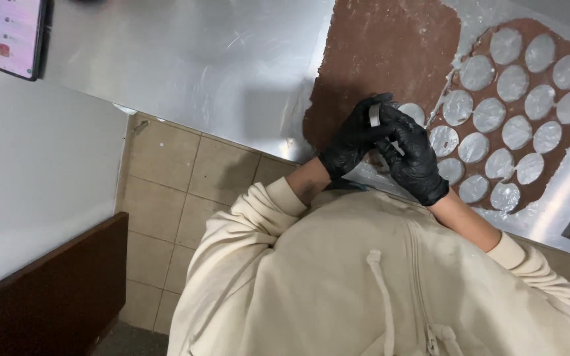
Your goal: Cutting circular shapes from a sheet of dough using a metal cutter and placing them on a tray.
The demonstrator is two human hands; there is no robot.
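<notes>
Both my hands wear black gloves and meet over the near edge of a rolled brown dough sheet point(384, 53). My left hand point(351, 142) grips a small round metal cutter point(375, 115) by its rim. My right hand point(413, 155) closes around the same cutter from the other side, fingers over it. To the right, the dough point(496, 99) is full of round cut-out holes that show the steel beneath. The part of the dough sheet in front of my hands is uncut.
The dough lies on a stainless steel worktable point(199, 59). A phone point(18, 33) with a lit screen lies at the table's far left. Below the table edge are beige floor tiles point(166, 165) and a dark wooden panel point(47, 290). My cream hooded top fills the lower frame.
</notes>
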